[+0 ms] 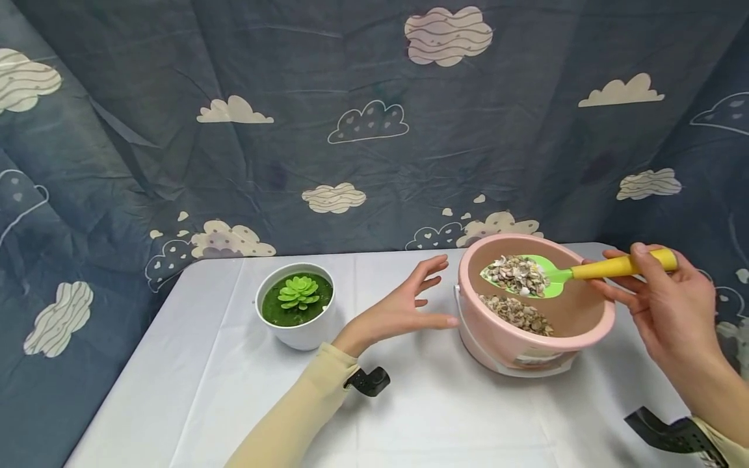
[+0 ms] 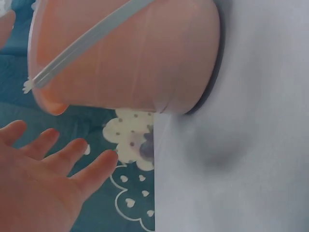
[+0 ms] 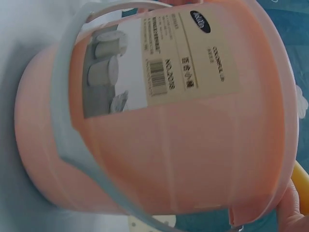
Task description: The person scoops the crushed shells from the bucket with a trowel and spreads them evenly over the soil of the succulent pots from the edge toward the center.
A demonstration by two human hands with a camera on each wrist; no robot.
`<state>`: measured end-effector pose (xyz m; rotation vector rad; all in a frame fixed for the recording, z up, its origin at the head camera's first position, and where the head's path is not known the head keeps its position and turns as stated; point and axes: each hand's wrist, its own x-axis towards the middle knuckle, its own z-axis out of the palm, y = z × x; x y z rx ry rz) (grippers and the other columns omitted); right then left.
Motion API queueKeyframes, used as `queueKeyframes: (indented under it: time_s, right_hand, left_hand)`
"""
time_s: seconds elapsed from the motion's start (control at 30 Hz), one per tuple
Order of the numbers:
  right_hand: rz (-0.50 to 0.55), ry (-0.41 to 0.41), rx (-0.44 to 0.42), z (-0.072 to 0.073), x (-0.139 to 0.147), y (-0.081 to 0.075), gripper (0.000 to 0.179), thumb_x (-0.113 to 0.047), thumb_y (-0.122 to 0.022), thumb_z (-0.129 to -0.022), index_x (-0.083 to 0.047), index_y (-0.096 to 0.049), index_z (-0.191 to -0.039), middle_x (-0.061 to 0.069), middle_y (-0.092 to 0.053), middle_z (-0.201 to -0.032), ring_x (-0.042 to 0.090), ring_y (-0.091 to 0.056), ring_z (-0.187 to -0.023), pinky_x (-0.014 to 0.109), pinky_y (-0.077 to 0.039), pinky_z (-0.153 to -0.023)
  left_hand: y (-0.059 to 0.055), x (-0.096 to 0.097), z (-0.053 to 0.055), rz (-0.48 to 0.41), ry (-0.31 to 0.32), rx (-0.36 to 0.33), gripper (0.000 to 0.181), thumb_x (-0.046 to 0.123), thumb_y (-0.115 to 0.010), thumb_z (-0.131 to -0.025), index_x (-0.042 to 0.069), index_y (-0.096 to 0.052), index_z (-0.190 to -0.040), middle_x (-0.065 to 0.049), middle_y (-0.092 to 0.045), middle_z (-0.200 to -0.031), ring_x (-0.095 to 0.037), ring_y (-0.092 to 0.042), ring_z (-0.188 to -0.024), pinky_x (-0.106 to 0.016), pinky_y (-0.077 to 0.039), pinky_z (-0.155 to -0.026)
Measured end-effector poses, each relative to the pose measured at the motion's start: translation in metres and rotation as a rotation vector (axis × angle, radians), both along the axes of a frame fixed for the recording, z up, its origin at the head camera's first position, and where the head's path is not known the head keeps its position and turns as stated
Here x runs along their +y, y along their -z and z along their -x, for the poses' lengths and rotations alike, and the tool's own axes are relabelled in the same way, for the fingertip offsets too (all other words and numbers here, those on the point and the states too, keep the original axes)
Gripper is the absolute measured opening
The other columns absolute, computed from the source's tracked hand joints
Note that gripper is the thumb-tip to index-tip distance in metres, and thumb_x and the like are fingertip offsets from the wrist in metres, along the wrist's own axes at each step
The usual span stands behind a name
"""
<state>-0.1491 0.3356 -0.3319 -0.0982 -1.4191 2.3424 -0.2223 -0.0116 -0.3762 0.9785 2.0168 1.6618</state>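
A small trowel (image 1: pixel 614 267), with a yellow handle and light green blade, is pinched by the handle in my right hand (image 1: pixel 679 309). Its blade carries a heap of small mixed pebbles or shell bits (image 1: pixel 517 275) above the mouth of a pink bucket (image 1: pixel 497 351). More of the same bits (image 1: pixel 517 315) lie inside the bucket. My left hand (image 1: pixel 398 309) reaches toward the bucket's left side, fingers spread and holding nothing. In the left wrist view those fingers (image 2: pixel 96 175) stand apart from the bucket wall. The right wrist view shows the bucket's label (image 3: pixel 193 63) and lowered handle.
Left of my left hand stands a white pot (image 1: pixel 304 333) with a green succulent (image 1: pixel 298 292) on green filling. Everything stands on a white-covered table (image 1: pixel 246 377). A dark blue cloth with cloud prints (image 1: pixel 374 162) hangs behind it.
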Motion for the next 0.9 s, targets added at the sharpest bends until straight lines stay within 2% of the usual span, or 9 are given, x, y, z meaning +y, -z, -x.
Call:
queueKeyframes:
  time_s: [0.33, 0.43, 0.6, 0.77, 0.9]
  right_hand:
    - [0.040, 0.004, 0.028, 0.000, -0.013, -0.010, 0.033, -0.010, -0.068, -0.091, -0.003, -0.049, -0.117, 0.010, -0.059, -0.115, 0.022, -0.072, -0.091, 0.040, -0.057, -0.061]
    - [0.062, -0.016, 0.028, 0.000, -0.018, -0.011, 0.035, -0.010, -0.067, -0.092, -0.004, -0.047, -0.119, 0.011, -0.062, -0.113, 0.024, -0.072, -0.091, 0.041, -0.057, -0.062]
    - [0.097, -0.079, 0.037, 0.001, -0.028, -0.011, 0.036, -0.010, -0.066, -0.093, -0.004, -0.044, -0.121, 0.015, -0.068, -0.108, 0.029, -0.071, -0.093, 0.042, -0.056, -0.065]
    - [0.102, -0.134, 0.053, 0.001, -0.038, -0.011, 0.033, -0.008, -0.063, -0.095, -0.002, -0.044, -0.122, 0.016, -0.068, -0.108, 0.032, -0.070, -0.095, 0.044, -0.056, -0.066]
    - [0.062, -0.143, 0.042, 0.001, -0.044, -0.014, 0.038, -0.010, -0.064, -0.094, -0.002, -0.041, -0.124, 0.015, -0.069, -0.108, 0.030, -0.070, -0.095, 0.042, -0.056, -0.065]
  left_hand:
    - [-0.011, -0.024, -0.010, 0.038, -0.106, 0.074, 0.087, 0.030, -0.078, -0.084, 0.034, -0.025, -0.153, 0.018, -0.026, -0.154, -0.004, -0.026, -0.141, -0.041, -0.029, -0.112]
    - [-0.014, -0.031, -0.012, 0.073, -0.126, 0.113, 0.089, 0.033, -0.078, -0.084, 0.032, -0.024, -0.154, 0.015, -0.025, -0.156, -0.007, -0.025, -0.143, -0.040, -0.028, -0.113]
    - [-0.020, -0.045, -0.017, 0.143, -0.154, 0.167, 0.090, 0.039, -0.078, -0.083, 0.037, -0.022, -0.154, 0.010, -0.025, -0.157, -0.009, -0.024, -0.143, -0.037, -0.027, -0.113]
    - [-0.026, -0.061, -0.026, 0.178, -0.197, 0.208, 0.089, 0.041, -0.077, -0.083, 0.040, -0.021, -0.153, 0.011, -0.024, -0.157, -0.008, -0.023, -0.143, -0.037, -0.028, -0.113]
    - [-0.031, -0.075, -0.033, 0.178, -0.233, 0.228, 0.089, 0.039, -0.077, -0.084, 0.041, -0.021, -0.153, 0.016, -0.022, -0.156, -0.007, -0.023, -0.143, -0.035, -0.028, -0.113]
